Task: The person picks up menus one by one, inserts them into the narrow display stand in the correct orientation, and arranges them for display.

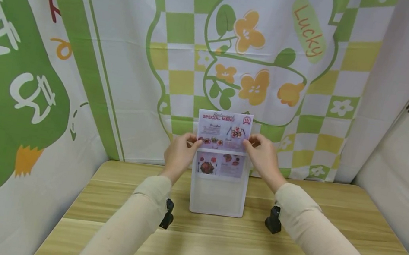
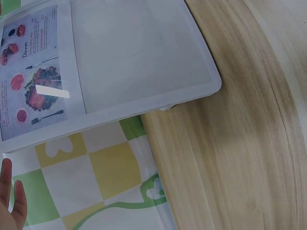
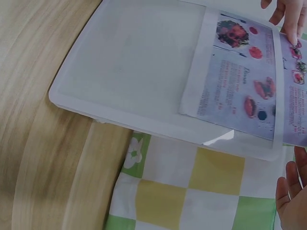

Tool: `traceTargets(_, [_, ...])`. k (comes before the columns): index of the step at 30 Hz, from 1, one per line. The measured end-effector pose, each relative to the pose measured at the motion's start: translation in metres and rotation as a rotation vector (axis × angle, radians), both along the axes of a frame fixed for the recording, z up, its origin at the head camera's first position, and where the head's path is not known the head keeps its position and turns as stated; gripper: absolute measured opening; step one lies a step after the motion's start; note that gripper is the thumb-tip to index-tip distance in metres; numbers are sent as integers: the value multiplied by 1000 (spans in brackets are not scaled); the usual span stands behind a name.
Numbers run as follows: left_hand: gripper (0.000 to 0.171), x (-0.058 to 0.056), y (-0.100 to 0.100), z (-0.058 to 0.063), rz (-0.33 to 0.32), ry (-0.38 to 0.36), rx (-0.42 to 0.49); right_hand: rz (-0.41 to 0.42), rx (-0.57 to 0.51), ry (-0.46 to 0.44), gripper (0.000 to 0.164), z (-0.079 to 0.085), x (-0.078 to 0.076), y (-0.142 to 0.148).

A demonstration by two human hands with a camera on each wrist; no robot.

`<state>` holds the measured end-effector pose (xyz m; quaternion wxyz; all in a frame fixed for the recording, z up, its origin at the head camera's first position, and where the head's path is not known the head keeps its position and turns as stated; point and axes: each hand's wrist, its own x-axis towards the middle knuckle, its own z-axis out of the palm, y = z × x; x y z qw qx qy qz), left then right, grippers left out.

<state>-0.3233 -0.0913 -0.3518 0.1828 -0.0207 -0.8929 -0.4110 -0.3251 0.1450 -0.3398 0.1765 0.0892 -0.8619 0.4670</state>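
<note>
A printed menu sheet (image 1: 223,130) headed "Special Menu" stands half inside a white, upright sign holder (image 1: 216,212) with a clear front panel. Its upper half sticks out above the holder's top edge, while the lower half shows through the panel. My left hand (image 1: 180,153) pinches the sheet's left edge just above the holder, and my right hand (image 1: 264,157) pinches its right edge at about the same height. In the right wrist view the sheet's lower edge (image 3: 194,67) lies partway down the holder; the left thumb presses on the sheet's printed face.
The holder stands on a wood-grain table (image 1: 207,250) near its back edge. Behind hangs a green and yellow checked cloth (image 1: 174,62) with flowers, and printed cloths also hang at the left and right sides. Black wrist cameras (image 1: 274,220) hang below both sleeves.
</note>
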Motion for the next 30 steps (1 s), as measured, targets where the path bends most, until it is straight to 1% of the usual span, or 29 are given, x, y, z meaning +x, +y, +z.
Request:
traceTargets(5, [27,0,1,-3,6,-8,-39,-3,15,-8,23,5,1,-1])
traceTargets(7, [28,0,1,-4,4,-15,-41,-5,24,-3,22,5,2,-1])
traceTargets(10, [29,0,1,-2,-7,-17,-20,-3,37,5,20,3,2,0])
traceTargets(16, [31,1,1,3,-8,-15,30,11,65,12,18,-6,2,2])
traceTargets(21, [29,0,1,3,-2,-18,57,15,83,-15,20,-8,2,2])
traceTargets(25, [27,1,1,2,-4,-5,58,9,65,-42,22,-5,1,1])
traceTargets(30, [27,2,1,-1,-5,-11,53,3,-14,-47,24,2,2,0])
